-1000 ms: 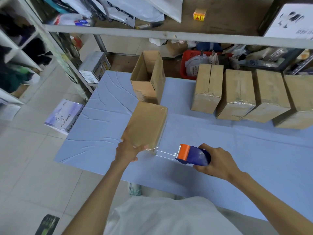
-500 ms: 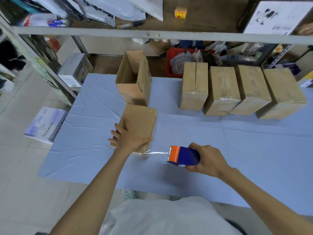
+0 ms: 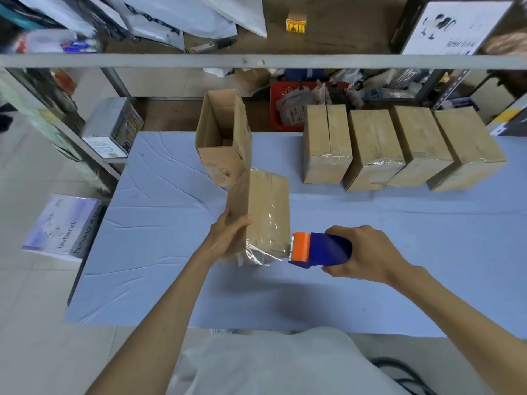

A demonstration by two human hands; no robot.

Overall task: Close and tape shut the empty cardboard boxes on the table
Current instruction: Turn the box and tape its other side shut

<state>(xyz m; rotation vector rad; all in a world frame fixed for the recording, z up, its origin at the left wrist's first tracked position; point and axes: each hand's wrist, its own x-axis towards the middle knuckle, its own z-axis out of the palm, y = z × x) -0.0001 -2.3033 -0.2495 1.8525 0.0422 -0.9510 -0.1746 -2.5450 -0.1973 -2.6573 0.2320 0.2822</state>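
Note:
A closed cardboard box [image 3: 266,206] lies on the blue table [image 3: 159,223] in front of me, clear tape shining along its top and over its near end. My left hand [image 3: 228,238] grips the box's left side near that end. My right hand [image 3: 362,253] holds a blue tape dispenser [image 3: 319,250] whose orange head touches the box's near right corner. Behind it stands an open cardboard box [image 3: 222,138] with its flaps up. Several closed boxes [image 3: 399,146] sit in a row at the back right.
A metal shelf rail [image 3: 256,60] crosses above the table's far edge, with bags and a small yellow box on it. A red basket [image 3: 278,109] of packets sits behind the boxes. A white package [image 3: 62,223] lies on the floor left of the table.
The box has turned so its near end faces me. My left hand slid from the box's top to its left side. The dispenser moved in from a stretched strip to touch the box's corner.

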